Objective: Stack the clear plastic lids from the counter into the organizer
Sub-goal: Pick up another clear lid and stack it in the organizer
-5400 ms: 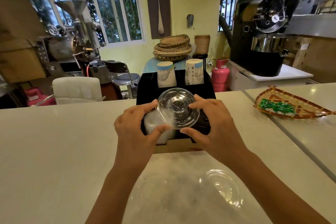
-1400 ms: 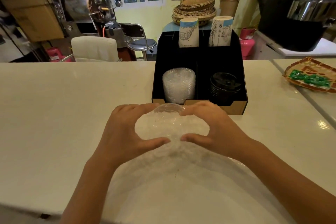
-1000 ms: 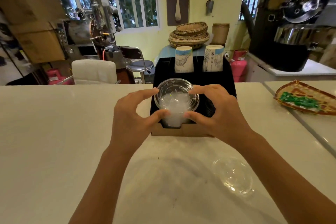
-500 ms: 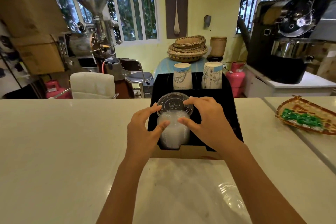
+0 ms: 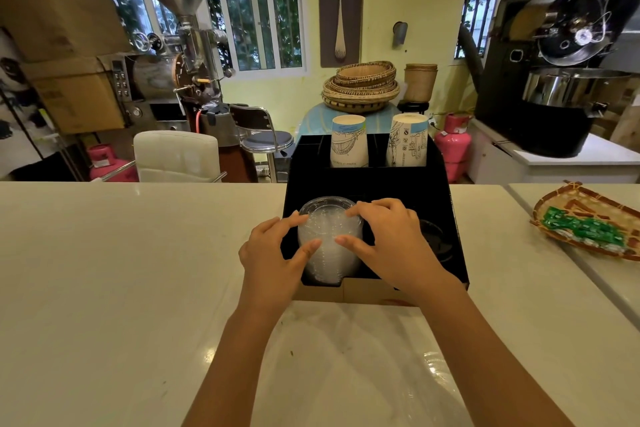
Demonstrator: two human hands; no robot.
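A black organizer (image 5: 446, 218) stands on the pale counter. Its front left compartment holds a tall stack of clear plastic lids (image 5: 327, 253). My left hand (image 5: 273, 253) and my right hand (image 5: 388, 243) cup the top of that stack from either side, fingertips on the uppermost clear lid (image 5: 325, 210), which rests on the stack. One more clear lid (image 5: 437, 369) lies on the counter near my right forearm, partly hidden by it. Black lids (image 5: 434, 243) sit in the front right compartment.
Two paper cup stacks (image 5: 349, 142) (image 5: 408, 140) stand in the organizer's back compartments. A woven tray (image 5: 568, 204) with green packets (image 5: 581, 227) lies on the counter at the right. Beyond the counter are a white chair (image 5: 176, 156) and roasting machines.
Both hands picked a clear lid off the counter, carried it forward over the organizer and lowered it onto the clear stack. My view rose from the counter to the organizer.
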